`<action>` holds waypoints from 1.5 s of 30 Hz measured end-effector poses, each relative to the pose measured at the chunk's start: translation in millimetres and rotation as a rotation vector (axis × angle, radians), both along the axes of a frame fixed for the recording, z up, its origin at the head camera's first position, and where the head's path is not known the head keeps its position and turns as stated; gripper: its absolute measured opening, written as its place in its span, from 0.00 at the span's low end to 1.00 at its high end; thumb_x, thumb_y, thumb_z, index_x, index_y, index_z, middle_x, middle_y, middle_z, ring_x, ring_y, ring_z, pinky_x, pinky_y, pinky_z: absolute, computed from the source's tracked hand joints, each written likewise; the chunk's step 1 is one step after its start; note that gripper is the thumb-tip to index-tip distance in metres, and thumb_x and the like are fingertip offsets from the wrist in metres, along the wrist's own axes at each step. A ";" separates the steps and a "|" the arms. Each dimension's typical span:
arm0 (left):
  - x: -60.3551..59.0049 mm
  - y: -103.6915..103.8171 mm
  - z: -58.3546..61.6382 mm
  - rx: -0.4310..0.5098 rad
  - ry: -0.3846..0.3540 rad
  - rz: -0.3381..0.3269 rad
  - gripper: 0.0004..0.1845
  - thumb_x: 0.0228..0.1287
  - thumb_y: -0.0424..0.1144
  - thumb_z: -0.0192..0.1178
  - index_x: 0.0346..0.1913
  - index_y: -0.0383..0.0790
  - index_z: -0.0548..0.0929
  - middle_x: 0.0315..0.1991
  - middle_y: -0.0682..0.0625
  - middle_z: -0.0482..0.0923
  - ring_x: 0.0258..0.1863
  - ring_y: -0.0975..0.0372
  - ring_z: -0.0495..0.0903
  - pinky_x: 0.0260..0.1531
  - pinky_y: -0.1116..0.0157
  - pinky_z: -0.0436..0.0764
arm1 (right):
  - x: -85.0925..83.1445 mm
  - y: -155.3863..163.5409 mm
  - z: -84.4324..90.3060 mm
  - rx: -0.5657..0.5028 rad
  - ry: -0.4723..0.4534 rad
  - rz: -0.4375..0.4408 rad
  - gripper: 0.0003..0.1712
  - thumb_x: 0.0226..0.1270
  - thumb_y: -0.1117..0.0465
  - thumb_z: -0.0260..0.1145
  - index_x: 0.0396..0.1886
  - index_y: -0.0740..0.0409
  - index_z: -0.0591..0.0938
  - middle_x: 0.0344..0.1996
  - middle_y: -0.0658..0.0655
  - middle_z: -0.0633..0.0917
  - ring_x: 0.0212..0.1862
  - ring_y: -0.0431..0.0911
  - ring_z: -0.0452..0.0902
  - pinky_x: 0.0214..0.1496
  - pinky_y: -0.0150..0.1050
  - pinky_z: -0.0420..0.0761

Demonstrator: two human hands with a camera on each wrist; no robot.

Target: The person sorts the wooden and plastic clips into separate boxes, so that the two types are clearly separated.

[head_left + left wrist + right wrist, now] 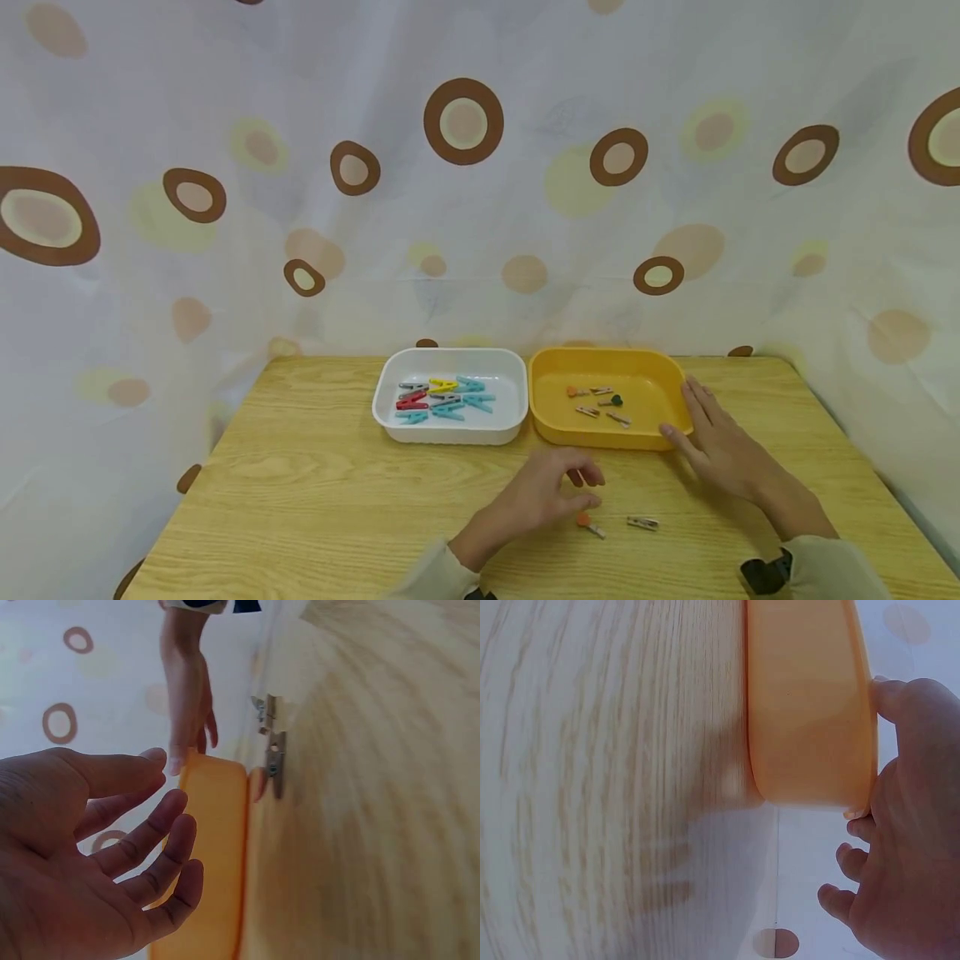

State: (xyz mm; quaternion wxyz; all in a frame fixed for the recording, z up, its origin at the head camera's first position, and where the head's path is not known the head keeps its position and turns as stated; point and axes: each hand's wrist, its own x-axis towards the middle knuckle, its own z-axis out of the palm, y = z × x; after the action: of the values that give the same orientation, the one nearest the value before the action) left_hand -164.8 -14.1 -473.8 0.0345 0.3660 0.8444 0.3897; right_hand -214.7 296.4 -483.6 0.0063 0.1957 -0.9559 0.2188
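My left hand hovers over the table, fingers loosely bent with nothing between them. Just below it lies a small wooden clothespin with an orange round top. To its right is a plain wooden clothespin; both also show beyond the hand in the left wrist view. My right hand rests on the near right corner of a yellow tray, thumb and forefinger touching the rim, other fingers off it in the right wrist view. Inside are several small wooden clothespins, one with a dark green top.
Left of the yellow tray stands a white tray with several plastic clothespins, among them turquoise, red, yellow and grey ones. Both trays stand at the back of the wooden table, before a spotted curtain.
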 end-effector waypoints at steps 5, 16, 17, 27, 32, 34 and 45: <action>2.3 -1.6 -8.1 -0.062 -0.057 0.026 0.09 0.65 0.34 0.72 0.46 0.40 0.87 0.42 0.54 0.87 0.40 0.70 0.82 0.43 0.77 0.78 | -1.6 0.4 -0.5 -0.004 0.008 0.007 0.50 0.83 0.42 0.50 0.82 0.68 0.38 0.81 0.70 0.38 0.80 0.69 0.35 0.73 0.73 0.47; 1.1 -2.3 -26.5 -0.130 -0.089 0.035 0.09 0.61 0.36 0.75 0.43 0.44 0.88 0.39 0.60 0.84 0.38 0.76 0.78 0.41 0.78 0.76 | -1.5 0.8 -0.3 -0.013 0.005 0.009 0.50 0.83 0.42 0.50 0.82 0.68 0.38 0.81 0.69 0.37 0.80 0.69 0.33 0.73 0.73 0.47; 1.0 -2.3 -27.5 -0.134 -0.086 0.036 0.09 0.61 0.36 0.76 0.43 0.45 0.88 0.39 0.60 0.84 0.38 0.76 0.78 0.41 0.78 0.76 | -1.2 0.8 -0.1 -0.014 0.004 0.009 0.50 0.83 0.42 0.51 0.82 0.67 0.38 0.81 0.69 0.37 0.80 0.69 0.33 0.73 0.73 0.47; 3.3 0.4 -26.6 -0.180 -0.058 0.027 0.08 0.56 0.33 0.77 0.38 0.45 0.90 0.32 0.63 0.82 0.35 0.78 0.76 0.39 0.79 0.75 | -0.5 0.8 0.6 -0.019 0.012 0.008 0.50 0.83 0.42 0.51 0.82 0.67 0.38 0.81 0.69 0.37 0.80 0.69 0.34 0.72 0.73 0.48; 4.4 0.7 -27.2 -0.181 -0.064 0.031 0.07 0.56 0.32 0.77 0.36 0.46 0.90 0.31 0.64 0.82 0.34 0.78 0.75 0.38 0.79 0.74 | -0.4 0.4 -0.3 -0.023 0.013 0.010 0.50 0.83 0.42 0.51 0.82 0.67 0.38 0.81 0.69 0.37 0.80 0.70 0.35 0.72 0.74 0.48; 4.4 0.6 -27.9 -0.181 -0.060 0.029 0.07 0.56 0.32 0.77 0.36 0.46 0.90 0.31 0.64 0.82 0.33 0.78 0.75 0.38 0.79 0.74 | -0.1 0.1 -0.5 -0.024 0.013 0.010 0.50 0.83 0.42 0.51 0.82 0.67 0.38 0.81 0.69 0.37 0.80 0.70 0.35 0.72 0.73 0.48; 3.2 -2.3 -27.2 -0.094 -0.145 0.054 0.06 0.59 0.30 0.75 0.38 0.43 0.90 0.31 0.63 0.82 0.31 0.78 0.76 0.34 0.79 0.77 | 1.0 0.3 -2.0 -0.029 0.007 0.006 0.50 0.83 0.42 0.51 0.82 0.68 0.38 0.81 0.69 0.37 0.80 0.70 0.35 0.73 0.73 0.48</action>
State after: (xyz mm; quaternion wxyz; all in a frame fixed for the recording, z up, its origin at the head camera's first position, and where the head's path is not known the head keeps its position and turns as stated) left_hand -161.7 -16.4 -500.9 0.1022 0.3121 0.8665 0.3760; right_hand -213.7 296.7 -485.6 0.0116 0.1992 -0.9521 0.2318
